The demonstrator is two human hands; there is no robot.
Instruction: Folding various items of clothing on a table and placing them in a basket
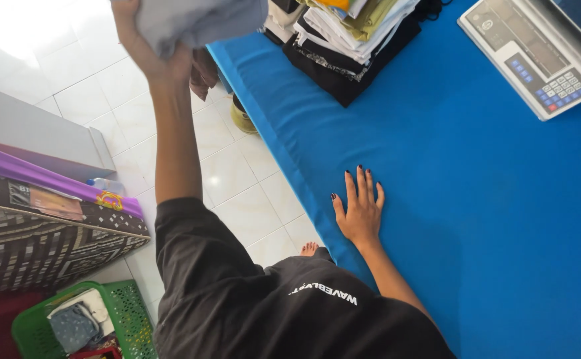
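Left hand is clamped on a grey garment, raised beside the blue tabletop. Right hand lies flat on it, fingers spread, empty. Step in hand — bringing the garment over; next it likely needs laying flat.

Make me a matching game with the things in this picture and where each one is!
Things:
1. grey cloth
2. right hand
3. weighing scale
4. green basket

Places:
a. flat on the blue table
b. on the floor, bottom left corner
c. held up in the left hand
d. top right corner of the table

Pairs: 1-c, 2-a, 3-d, 4-b
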